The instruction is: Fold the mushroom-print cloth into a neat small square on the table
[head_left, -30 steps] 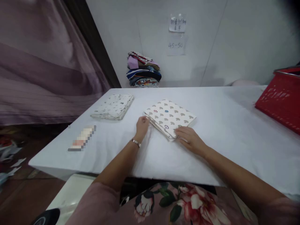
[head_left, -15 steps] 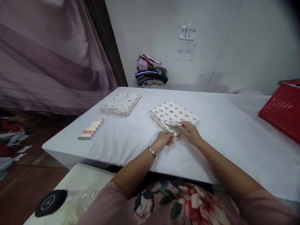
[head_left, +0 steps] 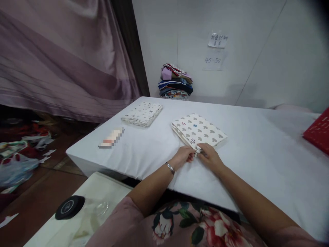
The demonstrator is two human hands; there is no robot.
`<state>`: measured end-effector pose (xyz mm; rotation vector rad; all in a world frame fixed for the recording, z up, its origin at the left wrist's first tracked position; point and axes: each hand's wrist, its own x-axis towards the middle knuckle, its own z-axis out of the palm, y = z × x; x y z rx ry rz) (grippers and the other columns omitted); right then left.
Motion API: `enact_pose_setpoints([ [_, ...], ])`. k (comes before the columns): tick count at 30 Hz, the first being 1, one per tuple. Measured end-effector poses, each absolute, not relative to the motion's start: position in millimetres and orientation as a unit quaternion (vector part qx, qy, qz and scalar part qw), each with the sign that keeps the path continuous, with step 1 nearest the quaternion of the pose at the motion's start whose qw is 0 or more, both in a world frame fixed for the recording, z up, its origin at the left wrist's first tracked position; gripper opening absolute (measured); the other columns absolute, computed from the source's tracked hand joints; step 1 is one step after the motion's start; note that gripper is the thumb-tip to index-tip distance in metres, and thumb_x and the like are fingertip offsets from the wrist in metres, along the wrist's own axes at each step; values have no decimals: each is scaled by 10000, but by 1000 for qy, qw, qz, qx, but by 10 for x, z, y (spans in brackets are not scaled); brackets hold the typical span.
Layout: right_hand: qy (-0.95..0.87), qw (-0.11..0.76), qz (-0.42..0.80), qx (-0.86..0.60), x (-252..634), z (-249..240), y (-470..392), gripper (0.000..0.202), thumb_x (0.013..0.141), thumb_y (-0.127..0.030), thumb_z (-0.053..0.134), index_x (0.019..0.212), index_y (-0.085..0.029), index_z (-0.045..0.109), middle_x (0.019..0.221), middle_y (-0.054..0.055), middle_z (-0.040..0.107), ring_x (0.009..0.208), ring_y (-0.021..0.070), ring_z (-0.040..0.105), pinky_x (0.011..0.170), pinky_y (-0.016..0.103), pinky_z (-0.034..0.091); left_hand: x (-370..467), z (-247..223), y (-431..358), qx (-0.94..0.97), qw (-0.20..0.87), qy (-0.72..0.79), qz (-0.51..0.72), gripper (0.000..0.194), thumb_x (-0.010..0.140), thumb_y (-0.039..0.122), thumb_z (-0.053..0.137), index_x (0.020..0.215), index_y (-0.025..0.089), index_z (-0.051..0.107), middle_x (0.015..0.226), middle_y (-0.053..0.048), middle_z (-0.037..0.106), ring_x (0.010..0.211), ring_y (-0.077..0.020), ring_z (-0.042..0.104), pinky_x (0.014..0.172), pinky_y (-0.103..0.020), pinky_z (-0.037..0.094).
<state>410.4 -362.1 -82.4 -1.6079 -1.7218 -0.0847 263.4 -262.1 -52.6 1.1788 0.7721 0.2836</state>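
A folded white cloth (head_left: 203,128) with grey cloud-like shapes and a few coloured marks lies at an angle on the white-covered table (head_left: 257,154). At its near corner, my left hand (head_left: 183,156) pinches the edge of the fabric; a silver bracelet circles that wrist. Right beside it, my right hand (head_left: 209,156) grips the same corner, where the cloth is bunched between the fingers of both hands. My fingertips partly hide that corner. A second folded white cloth (head_left: 142,114) with small printed figures lies farther back on the left.
A blurred-out flat item (head_left: 111,138) lies near the table's left edge. Several folded fabrics (head_left: 176,82) are stacked behind the table. A red basket (head_left: 318,132) stands at the far right. Below left, a pale surface (head_left: 102,187) carries a round black object (head_left: 70,207).
My right hand has lowered the top layer onto the near corner, and my hands have come together there. The camera view has turned slightly left.
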Motion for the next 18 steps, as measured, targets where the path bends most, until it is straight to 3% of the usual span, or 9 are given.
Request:
enact_pose_setpoints([
  [5, -659, 419, 10, -625, 4137, -811, -3580, 289, 824, -270, 524, 1106, -232, 574, 1069, 68, 633, 983, 218, 588, 835, 377, 497, 2566, -477, -2568, 508, 765, 368, 148, 139, 718, 261, 618, 689, 137, 561, 592, 13, 552, 436, -60, 477, 428, -193, 326],
  [11, -640, 427, 12, -639, 4093, -821, -3566, 347, 809, -349, 562, 1129, -218, 584, 1134, 85, 615, 1059, 243, 555, 884, 412, 468, 2578, -532, -2558, 529, 754, 355, 161, 118, 720, 256, 612, 732, 142, 583, 572, 32, 524, 418, -48, 437, 426, -189, 301],
  [18, -502, 529, 53, -682, 4074, -668, -3538, 321, 823, -393, 541, 1063, -195, 618, 935, 42, 662, 816, 193, 599, 743, 336, 494, 2560, -522, -2461, 496, 746, 396, 201, 149, 731, 249, 640, 822, 146, 581, 661, 14, 562, 463, -51, 473, 443, -188, 332],
])
